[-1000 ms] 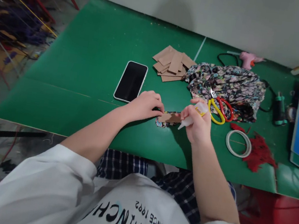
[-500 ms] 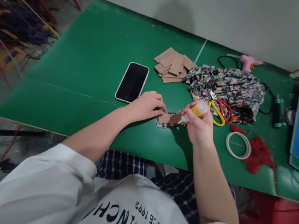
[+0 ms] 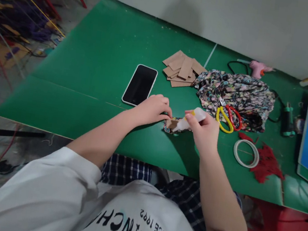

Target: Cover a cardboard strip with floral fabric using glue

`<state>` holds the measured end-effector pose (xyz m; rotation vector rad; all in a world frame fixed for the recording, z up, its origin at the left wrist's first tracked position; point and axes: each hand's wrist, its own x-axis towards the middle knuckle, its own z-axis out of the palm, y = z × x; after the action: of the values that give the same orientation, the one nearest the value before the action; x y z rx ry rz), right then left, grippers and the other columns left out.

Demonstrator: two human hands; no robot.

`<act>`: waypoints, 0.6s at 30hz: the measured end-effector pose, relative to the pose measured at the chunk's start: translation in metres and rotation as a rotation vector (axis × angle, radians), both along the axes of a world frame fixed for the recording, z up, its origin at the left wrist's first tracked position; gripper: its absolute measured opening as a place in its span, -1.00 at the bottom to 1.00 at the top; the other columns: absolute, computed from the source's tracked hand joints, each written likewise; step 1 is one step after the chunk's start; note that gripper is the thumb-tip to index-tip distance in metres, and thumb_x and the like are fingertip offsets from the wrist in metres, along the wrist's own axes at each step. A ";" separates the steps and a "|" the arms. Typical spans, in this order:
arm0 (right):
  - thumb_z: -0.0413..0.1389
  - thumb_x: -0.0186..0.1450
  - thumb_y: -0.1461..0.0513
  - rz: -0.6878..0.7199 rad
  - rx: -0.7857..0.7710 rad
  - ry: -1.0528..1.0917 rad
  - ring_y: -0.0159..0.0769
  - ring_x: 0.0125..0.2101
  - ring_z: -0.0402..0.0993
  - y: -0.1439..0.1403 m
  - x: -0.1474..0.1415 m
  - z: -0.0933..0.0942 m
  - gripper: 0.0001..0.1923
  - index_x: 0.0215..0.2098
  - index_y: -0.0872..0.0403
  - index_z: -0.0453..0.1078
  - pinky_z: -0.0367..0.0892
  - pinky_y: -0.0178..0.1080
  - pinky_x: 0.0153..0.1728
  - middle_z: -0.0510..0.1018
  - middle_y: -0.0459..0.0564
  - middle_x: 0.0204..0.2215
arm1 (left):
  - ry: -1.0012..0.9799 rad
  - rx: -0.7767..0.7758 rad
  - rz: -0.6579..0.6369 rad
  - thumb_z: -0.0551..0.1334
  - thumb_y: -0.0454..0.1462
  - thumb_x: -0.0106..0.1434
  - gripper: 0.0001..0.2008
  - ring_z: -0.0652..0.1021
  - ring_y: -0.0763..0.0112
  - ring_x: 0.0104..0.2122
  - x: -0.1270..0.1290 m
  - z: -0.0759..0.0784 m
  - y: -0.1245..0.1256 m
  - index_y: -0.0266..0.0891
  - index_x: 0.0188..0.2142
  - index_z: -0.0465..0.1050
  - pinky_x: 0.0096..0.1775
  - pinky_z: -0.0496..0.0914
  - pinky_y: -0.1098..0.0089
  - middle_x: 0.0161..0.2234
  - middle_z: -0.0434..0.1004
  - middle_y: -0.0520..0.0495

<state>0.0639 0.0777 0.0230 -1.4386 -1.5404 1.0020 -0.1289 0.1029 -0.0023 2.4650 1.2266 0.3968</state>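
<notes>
1. Your left hand (image 3: 152, 109) lay curled on the green table (image 3: 98, 65), its fingertips pinning the left end of a small cardboard piece (image 3: 171, 124) that rested on a scrap of floral fabric (image 3: 169, 129).
2. Your right hand (image 3: 204, 132) was closed around a small glue bottle (image 3: 190, 120), tilted so that its nozzle touched the cardboard.
3. A phone (image 3: 140, 85) lay just beyond your left hand.
4. The yellow and red scissors (image 3: 227, 116) rested on the floral cloth (image 3: 235, 94), beside a cardboard stack (image 3: 183, 69).
</notes>
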 end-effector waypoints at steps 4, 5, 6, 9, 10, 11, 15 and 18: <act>0.24 -0.03 -0.01 0.102 0.004 -0.092 -0.36 -0.50 0.38 -0.001 -0.002 -0.001 -0.59 -0.31 0.08 0.46 0.31 -0.29 -0.49 0.52 -0.07 -0.47 | 0.021 -0.010 0.015 0.24 -0.21 0.18 -0.88 0.39 0.38 -0.31 0.001 0.000 0.000 -0.12 -0.31 0.55 -0.28 0.18 0.41 -0.38 0.40 -0.04; 0.23 -0.01 -0.01 0.111 0.022 -0.126 -0.35 -0.50 0.38 -0.001 -0.003 -0.001 -0.58 -0.30 0.09 0.46 0.31 -0.29 -0.49 0.52 -0.06 -0.46 | 0.022 -0.008 0.021 0.24 -0.21 0.18 -0.88 0.39 0.37 -0.31 0.002 0.000 0.000 -0.12 -0.32 0.54 -0.28 0.18 0.41 -0.37 0.40 -0.04; 0.22 0.01 -0.02 0.111 0.047 -0.164 -0.35 -0.50 0.38 -0.001 -0.003 -0.001 -0.59 -0.30 0.09 0.45 0.31 -0.29 -0.48 0.52 -0.05 -0.46 | 0.023 -0.006 0.025 0.25 -0.21 0.17 -0.88 0.39 0.37 -0.30 0.002 0.000 0.000 -0.13 -0.31 0.54 -0.27 0.18 0.40 -0.36 0.40 -0.04; 0.17 0.06 -0.04 0.091 0.147 -0.269 -0.36 -0.51 0.37 -0.001 -0.005 -0.002 -0.61 -0.35 0.11 0.45 0.28 -0.30 -0.49 0.51 -0.04 -0.49 | 0.020 -0.004 0.020 0.27 -0.21 0.15 -0.88 0.39 0.37 -0.30 0.002 0.000 0.000 -0.14 -0.31 0.53 -0.27 0.19 0.41 -0.36 0.41 -0.03; 0.16 0.07 -0.04 0.087 0.178 -0.289 -0.36 -0.52 0.37 -0.001 -0.005 -0.003 -0.62 -0.37 0.11 0.45 0.27 -0.30 -0.50 0.50 -0.04 -0.50 | 0.017 -0.004 0.016 0.28 -0.21 0.14 -0.88 0.39 0.37 -0.30 0.001 0.000 0.000 -0.14 -0.31 0.53 -0.27 0.19 0.41 -0.35 0.41 -0.03; 0.16 0.08 -0.05 0.082 0.207 -0.301 -0.36 -0.53 0.36 -0.001 -0.006 -0.004 -0.62 -0.40 0.11 0.44 0.26 -0.30 -0.51 0.49 -0.05 -0.52 | 0.016 -0.005 0.013 0.28 -0.21 0.14 -0.88 0.39 0.36 -0.29 0.001 -0.001 0.000 -0.14 -0.31 0.53 -0.27 0.19 0.41 -0.35 0.41 -0.03; 0.13 0.11 -0.03 0.073 0.303 -0.327 -0.38 -0.56 0.32 -0.002 -0.008 -0.007 -0.65 -0.47 0.10 0.42 0.21 -0.31 -0.54 0.45 -0.08 -0.57 | 0.022 -0.008 0.011 0.27 -0.21 0.14 -0.89 0.38 0.36 -0.30 0.001 -0.002 0.000 -0.15 -0.32 0.52 -0.26 0.18 0.40 -0.35 0.40 -0.03; 0.12 0.13 -0.02 0.071 0.346 -0.348 -0.41 -0.57 0.29 -0.002 -0.010 -0.009 -0.66 -0.51 0.09 0.40 0.17 -0.33 -0.55 0.42 -0.10 -0.61 | 0.023 -0.012 0.014 0.27 -0.22 0.15 -0.90 0.37 0.36 -0.31 0.001 -0.001 0.000 -0.15 -0.33 0.51 -0.26 0.18 0.39 -0.36 0.40 -0.03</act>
<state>0.0538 0.0754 0.0138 -1.3637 -1.9170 0.5034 -0.1274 0.1028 -0.0037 2.4592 1.2524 0.3646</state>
